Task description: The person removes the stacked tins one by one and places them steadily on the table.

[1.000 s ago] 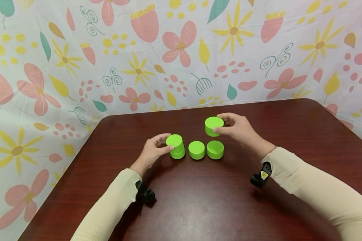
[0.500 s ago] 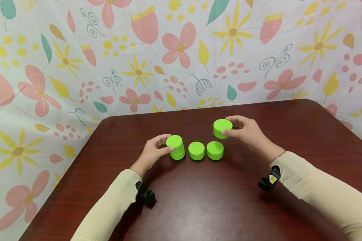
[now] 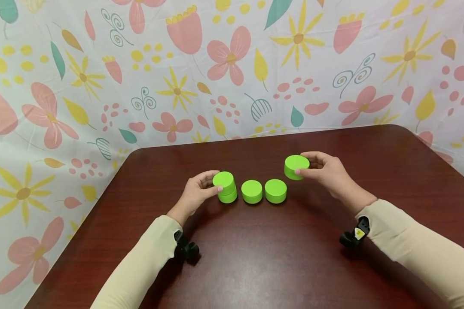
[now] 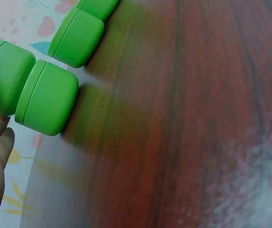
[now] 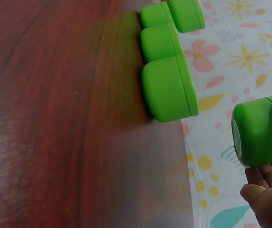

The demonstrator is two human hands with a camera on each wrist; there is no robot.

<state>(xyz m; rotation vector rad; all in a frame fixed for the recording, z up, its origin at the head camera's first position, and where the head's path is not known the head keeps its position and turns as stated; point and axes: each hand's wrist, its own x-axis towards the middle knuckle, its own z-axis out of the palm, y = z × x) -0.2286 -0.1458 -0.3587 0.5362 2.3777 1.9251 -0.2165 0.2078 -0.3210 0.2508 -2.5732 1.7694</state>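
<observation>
Left hand (image 3: 195,191): grips upper tub (image 3: 223,181), thumb on near side, fingers round the far side. Upper tub sits on lower tub (image 3: 227,197), slightly off-centre toward the palm. Right hand (image 3: 328,171): pinches raised tub (image 3: 296,168) between thumb and fingers, roughly level, off the table, behind and to the right of end tub (image 3: 276,192). Lower tub, middle tub (image 3: 251,192) and end tub stand upright in a row on the table (image 3: 232,249); middle and end just beside each other. All five tubs green, round. Black wrist cams at both cuffs, left cam (image 3: 187,246) and right cam (image 3: 355,234); cream sleeves (image 3: 139,262). Table dark reddish wood, glossy. Floral cloth (image 3: 201,98) hangs behind it.
</observation>
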